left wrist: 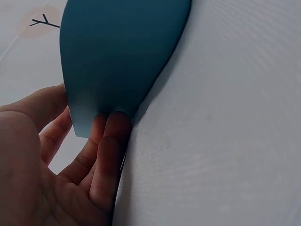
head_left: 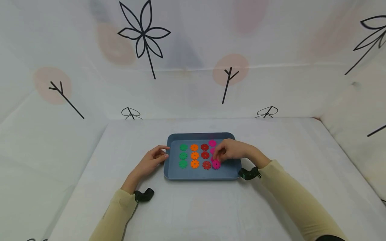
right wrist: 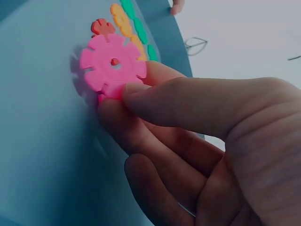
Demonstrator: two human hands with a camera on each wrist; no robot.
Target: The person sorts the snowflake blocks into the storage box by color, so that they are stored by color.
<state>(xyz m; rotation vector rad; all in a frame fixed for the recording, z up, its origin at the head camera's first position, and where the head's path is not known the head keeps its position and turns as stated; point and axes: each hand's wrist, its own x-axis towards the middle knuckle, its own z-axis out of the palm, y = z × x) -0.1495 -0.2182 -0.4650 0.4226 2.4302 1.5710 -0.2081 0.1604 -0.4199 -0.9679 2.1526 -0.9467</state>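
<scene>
A blue-grey tray point(head_left: 193, 174) lies on the white-covered table with flower-shaped plastic discs in columns by colour. My right hand point(head_left: 230, 149) is over the tray's right part and pinches a pink notched disc point(right wrist: 113, 56) between thumb and fingers, tilted up from the tray floor. Other pink discs point(head_left: 212, 143) lie partly hidden beside and behind this hand. To their left are three red discs point(head_left: 205, 155), three orange discs point(head_left: 194, 155) and three green discs point(head_left: 183, 156). At the tray's left side, my left hand point(head_left: 152, 160) grips the rim, its fingers against the outer wall point(left wrist: 108, 84).
White cloth covers the table point(head_left: 193, 207) around the tray. Behind it rises a pale backdrop point(head_left: 187, 90) with drawn leaves and twigs. A dark camera mount point(head_left: 249, 173) on my right wrist sits close by the tray's right edge; another point(head_left: 144, 195) is on my left wrist.
</scene>
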